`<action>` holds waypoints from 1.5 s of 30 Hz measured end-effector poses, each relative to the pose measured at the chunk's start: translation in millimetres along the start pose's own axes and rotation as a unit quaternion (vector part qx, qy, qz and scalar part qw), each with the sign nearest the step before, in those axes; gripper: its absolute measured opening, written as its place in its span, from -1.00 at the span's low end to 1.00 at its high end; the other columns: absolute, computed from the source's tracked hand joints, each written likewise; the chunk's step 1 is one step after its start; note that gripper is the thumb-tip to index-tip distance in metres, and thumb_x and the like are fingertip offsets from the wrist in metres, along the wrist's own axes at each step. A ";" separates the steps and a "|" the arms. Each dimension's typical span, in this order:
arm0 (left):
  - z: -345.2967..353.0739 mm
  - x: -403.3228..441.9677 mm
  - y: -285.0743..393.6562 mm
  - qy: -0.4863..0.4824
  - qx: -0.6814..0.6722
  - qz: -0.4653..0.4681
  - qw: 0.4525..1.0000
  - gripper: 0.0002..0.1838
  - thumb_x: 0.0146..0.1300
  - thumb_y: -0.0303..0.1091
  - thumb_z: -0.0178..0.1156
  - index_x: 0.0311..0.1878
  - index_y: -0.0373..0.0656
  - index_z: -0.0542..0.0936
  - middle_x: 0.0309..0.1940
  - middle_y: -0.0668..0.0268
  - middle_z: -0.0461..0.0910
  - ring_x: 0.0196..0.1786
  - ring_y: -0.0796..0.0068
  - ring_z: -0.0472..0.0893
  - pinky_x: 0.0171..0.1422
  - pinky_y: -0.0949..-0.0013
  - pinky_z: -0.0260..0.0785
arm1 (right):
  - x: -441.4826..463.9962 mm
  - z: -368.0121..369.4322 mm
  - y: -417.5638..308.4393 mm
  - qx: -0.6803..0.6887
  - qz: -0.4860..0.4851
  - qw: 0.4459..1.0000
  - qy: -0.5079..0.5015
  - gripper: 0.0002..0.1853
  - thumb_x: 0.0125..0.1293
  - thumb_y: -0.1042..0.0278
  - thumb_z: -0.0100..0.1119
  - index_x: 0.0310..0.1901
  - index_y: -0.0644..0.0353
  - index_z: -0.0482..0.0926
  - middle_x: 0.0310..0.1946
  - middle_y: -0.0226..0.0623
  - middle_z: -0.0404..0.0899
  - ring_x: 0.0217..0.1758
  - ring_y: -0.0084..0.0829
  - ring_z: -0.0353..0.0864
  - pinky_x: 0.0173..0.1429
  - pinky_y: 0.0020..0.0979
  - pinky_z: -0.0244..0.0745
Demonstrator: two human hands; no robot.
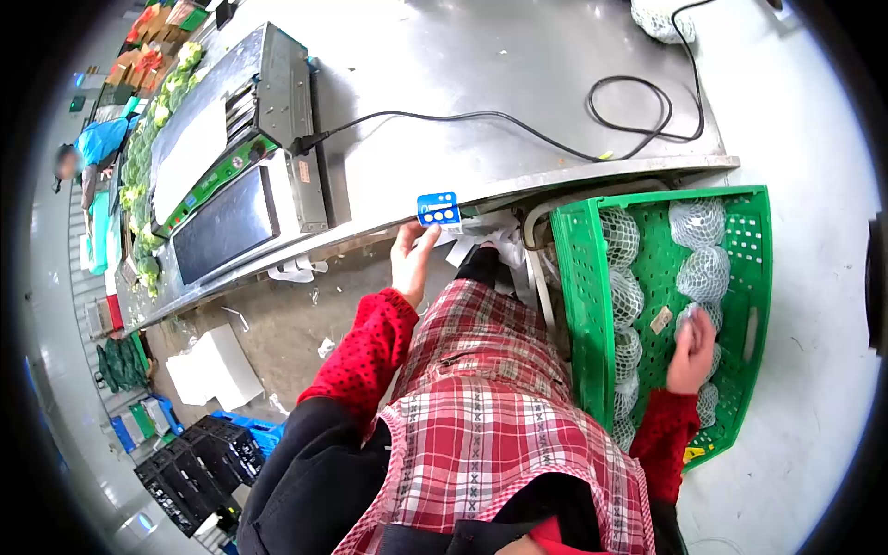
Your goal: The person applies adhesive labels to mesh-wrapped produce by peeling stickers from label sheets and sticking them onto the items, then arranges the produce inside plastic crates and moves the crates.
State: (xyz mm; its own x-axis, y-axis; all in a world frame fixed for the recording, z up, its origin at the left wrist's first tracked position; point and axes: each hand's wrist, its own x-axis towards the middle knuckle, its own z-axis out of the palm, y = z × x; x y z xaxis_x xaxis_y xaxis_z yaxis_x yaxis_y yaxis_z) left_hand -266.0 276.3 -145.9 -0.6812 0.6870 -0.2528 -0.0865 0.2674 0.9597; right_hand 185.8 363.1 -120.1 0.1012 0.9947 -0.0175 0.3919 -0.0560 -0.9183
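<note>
My left hand [413,259] pinches a small blue-and-white label card [438,212] just in front of the steel table's edge. Round printed spots show on the card; its text is too small to read. Down in the green plastic crate [581,305] at the right, my right hand [692,356] has its fingers closed on a round item in white foam netting [686,317]. The hand partly covers that item. Two rows of similar netted round items [703,274] lie along the crate's sides, and a small tan tag [661,320] sits on its floor between them.
A wrapping machine [287,129] stands on the steel table [416,74], its black cable [499,115] looping across the top. Broccoli heads [139,166] line the machine's far side. A person in blue [102,139] is at far left. Black crates [199,467] and a white box [217,365] sit below.
</note>
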 end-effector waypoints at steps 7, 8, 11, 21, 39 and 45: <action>25.6 -3.0 11.4 0.006 -0.169 -0.098 0.981 -0.81 0.38 -0.32 0.22 -0.36 -0.18 0.60 -0.46 0.50 0.53 -0.41 0.72 0.44 -0.32 0.54 0.29 | -5.0 116.7 -123.8 0.044 -0.270 0.944 -0.185 -0.63 0.16 0.54 0.34 0.04 0.26 0.59 0.02 -0.09 0.59 0.01 -0.26 0.65 0.03 -0.33 0.59; 24.7 -8.4 31.5 -0.048 -0.079 -0.056 0.994 -0.81 0.37 -0.33 0.22 -0.36 -0.20 0.61 -0.46 0.49 0.53 -0.40 0.72 0.44 -0.31 0.54 0.29 | 0.4 124.6 -132.9 0.040 -0.299 0.932 -0.200 -0.58 0.15 0.48 0.37 0.07 0.27 0.57 0.03 -0.08 0.58 0.01 -0.22 0.64 0.04 -0.31 0.58; 61.0 -53.5 86.9 -0.154 0.185 0.076 0.968 -0.77 0.34 -0.39 0.26 -0.44 -0.26 0.62 -0.60 0.49 0.51 -0.43 0.74 0.44 -0.32 0.54 0.29 | 29.9 133.7 -132.1 0.062 -0.269 0.926 -0.258 -0.41 0.11 0.33 0.46 0.18 0.27 0.48 0.05 -0.05 0.57 0.02 -0.09 0.63 0.07 -0.26 0.56; 138.5 -65.0 107.5 -0.420 0.137 0.066 0.895 -0.88 0.22 -0.49 0.36 -0.21 -0.32 0.68 -0.15 0.19 0.68 -0.12 0.51 0.63 -0.05 0.42 0.45 | 61.7 62.8 -99.7 0.067 -0.348 0.909 -0.220 -0.81 0.10 0.45 0.45 -0.25 0.23 0.67 -0.43 -0.24 0.58 -0.45 -0.30 0.62 -0.36 -0.36 0.50; 162.4 -71.0 105.4 -0.432 0.134 0.089 0.887 -0.91 0.31 -0.46 0.32 -0.18 -0.25 0.64 -0.37 0.33 0.58 -0.28 0.54 0.53 -0.18 0.42 0.38 | 140.1 102.0 2.8 -0.283 -0.255 0.920 -0.092 -0.30 -0.22 -0.02 0.62 -0.12 0.14 0.41 -0.15 -0.13 0.51 -0.05 -0.09 0.59 -0.08 -0.10 0.54; 171.5 -55.8 115.3 -0.468 0.173 0.211 0.841 -0.83 0.30 -0.47 0.31 -0.07 -0.23 0.65 -0.33 0.29 0.55 -0.28 0.43 0.53 -0.17 0.39 0.39 | 152.7 83.8 0.3 -0.062 -0.102 0.960 -0.254 -0.37 -0.16 0.24 0.64 -0.04 0.20 0.52 -0.15 -0.26 0.52 -0.10 -0.29 0.59 -0.02 -0.30 0.50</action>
State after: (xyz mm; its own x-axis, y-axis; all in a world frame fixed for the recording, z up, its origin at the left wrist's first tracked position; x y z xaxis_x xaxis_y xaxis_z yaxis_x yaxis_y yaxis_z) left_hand -113.3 384.7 -42.2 0.2863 0.9573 -0.0399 0.3452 -0.0642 0.9363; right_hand 124.8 522.2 -156.2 -0.4367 0.8975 -0.0616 0.4655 0.1669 -0.8691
